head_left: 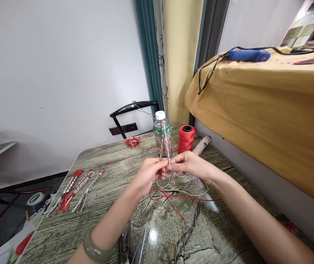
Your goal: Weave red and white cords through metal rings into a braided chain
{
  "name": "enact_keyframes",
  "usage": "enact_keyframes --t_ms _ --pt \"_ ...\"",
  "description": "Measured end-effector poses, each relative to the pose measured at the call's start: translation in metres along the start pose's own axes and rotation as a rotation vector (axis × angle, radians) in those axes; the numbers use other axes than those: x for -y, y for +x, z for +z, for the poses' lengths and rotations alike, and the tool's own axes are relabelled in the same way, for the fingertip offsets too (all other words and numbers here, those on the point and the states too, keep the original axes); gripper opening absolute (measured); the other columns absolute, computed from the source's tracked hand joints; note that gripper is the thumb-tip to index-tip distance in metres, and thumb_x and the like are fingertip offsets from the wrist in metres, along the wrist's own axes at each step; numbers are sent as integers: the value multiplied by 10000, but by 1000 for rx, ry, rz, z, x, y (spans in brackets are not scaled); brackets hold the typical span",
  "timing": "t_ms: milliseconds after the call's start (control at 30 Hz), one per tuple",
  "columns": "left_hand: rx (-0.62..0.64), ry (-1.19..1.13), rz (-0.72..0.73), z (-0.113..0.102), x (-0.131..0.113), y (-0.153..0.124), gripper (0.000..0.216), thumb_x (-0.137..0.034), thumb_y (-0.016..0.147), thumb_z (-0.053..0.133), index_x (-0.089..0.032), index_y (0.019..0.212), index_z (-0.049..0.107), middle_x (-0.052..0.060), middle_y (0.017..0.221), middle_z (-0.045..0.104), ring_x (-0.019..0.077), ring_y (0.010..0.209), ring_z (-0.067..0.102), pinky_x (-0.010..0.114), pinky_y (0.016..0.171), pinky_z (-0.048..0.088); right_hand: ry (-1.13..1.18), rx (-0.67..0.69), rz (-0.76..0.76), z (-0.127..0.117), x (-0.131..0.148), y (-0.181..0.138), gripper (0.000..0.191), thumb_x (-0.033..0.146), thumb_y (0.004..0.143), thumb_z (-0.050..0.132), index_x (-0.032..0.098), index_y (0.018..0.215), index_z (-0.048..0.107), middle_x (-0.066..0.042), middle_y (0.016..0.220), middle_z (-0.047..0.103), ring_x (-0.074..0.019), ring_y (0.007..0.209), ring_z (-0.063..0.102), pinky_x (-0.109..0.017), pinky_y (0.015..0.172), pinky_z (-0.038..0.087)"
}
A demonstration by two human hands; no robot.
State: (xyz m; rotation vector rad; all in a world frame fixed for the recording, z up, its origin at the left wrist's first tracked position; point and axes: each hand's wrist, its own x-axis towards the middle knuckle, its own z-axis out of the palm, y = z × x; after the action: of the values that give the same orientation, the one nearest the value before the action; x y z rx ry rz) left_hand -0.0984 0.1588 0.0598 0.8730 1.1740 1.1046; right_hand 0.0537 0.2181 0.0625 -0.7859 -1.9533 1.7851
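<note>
Thin red, white and dark twisted cords (166,143) hang from the neck of a plastic bottle (157,131) with a white cap and green label. My left hand (152,169) pinches these cords in front of the bottle, fingertips closed. Close against it, my right hand (188,165) also grips the cords between thumb and fingers. The exact spot where the strands cross is partly hidden by my fingers. Loose cord ends dangle below both hands. On the table beneath lie a red cord (173,195) and a loose white cord (189,193).
A red thread spool (186,141) stands right of the bottle. Several braided tassels (76,189) lie at left. Scissors (139,247) and a dark braided cord (188,233) are near the front. A yellow-draped surface (255,102) overhangs the right, with a blue corded tool (247,55) on top.
</note>
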Motion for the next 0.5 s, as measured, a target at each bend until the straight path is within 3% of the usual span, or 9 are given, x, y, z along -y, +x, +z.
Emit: enact_keyframes --t_ms 200,500 --pt "34 59 -63 -3 -4 -1 111 -222 656 652 -112 644 653 14 611 584 68 528 500 207 538 411 23 75 14 -4 3 -5 276 414 693 626 148 752 668 0 649 598 -66 536 479 -187 476 312" --pt "46 199 -82 -3 -16 -3 56 -169 628 648 -130 635 687 39 660 643 98 592 555 240 615 434 27 74 22 -7 3 -5 278 417 694 630 142 735 639 -9 680 622 -65 544 508 -186 518 379"
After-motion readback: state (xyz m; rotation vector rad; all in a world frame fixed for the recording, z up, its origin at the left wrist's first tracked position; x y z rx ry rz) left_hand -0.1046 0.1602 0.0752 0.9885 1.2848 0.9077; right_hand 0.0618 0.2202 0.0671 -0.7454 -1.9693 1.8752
